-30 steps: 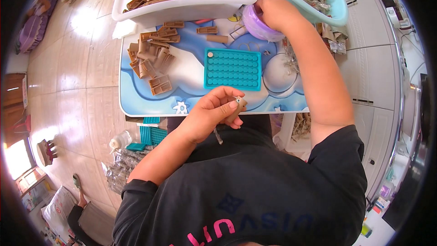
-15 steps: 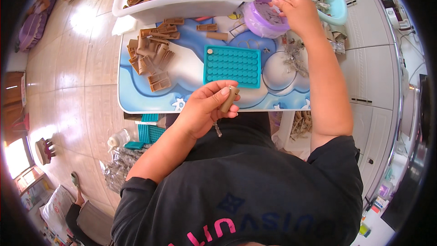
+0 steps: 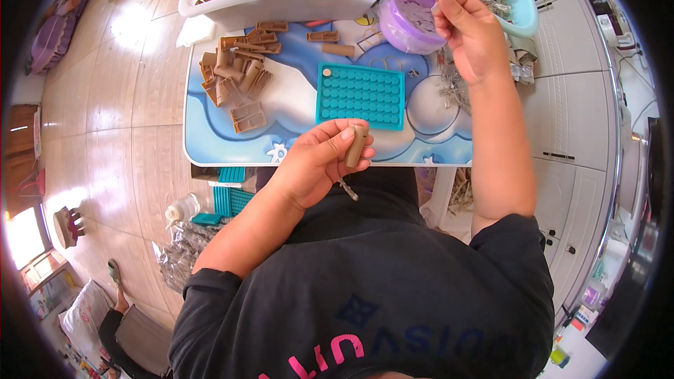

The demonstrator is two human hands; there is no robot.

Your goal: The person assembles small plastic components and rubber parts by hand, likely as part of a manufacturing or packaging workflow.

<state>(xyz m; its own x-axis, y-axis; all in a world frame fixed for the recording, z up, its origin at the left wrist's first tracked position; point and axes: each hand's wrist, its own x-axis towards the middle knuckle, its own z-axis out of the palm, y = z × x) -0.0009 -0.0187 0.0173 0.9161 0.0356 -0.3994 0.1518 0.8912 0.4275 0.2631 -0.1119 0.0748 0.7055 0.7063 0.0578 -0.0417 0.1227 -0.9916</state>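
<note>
My left hand (image 3: 316,161) is closed around a small brown plastic casing (image 3: 357,149), held upright above the table's near edge. Below that hand hangs a thin clear piece (image 3: 348,189); its upper end is hidden by the fingers. My right hand (image 3: 474,38) is raised beside the purple bowl (image 3: 411,38), thumb and fingers pinched together. What lies in the pinch is too small to make out. Flat grey pieces (image 3: 415,14) fill the bowl. Between the hands and the far bins lies a teal tray (image 3: 360,96) of round cells, with one small pale disc (image 3: 327,72) in a corner.
Loose brown casings (image 3: 235,77) are heaped at the table's left. A white bin (image 3: 295,1) of casings and a light-blue tub (image 3: 526,21) of clear-and-grey parts stand at the far side. More clear parts (image 3: 455,88) lie at right. White cabinets (image 3: 572,119) flank the table.
My right hand has drawn back from over the purple bowl, moving right and nearer to me, still pinched. The left hand keeps hold of the casing, almost in place.
</note>
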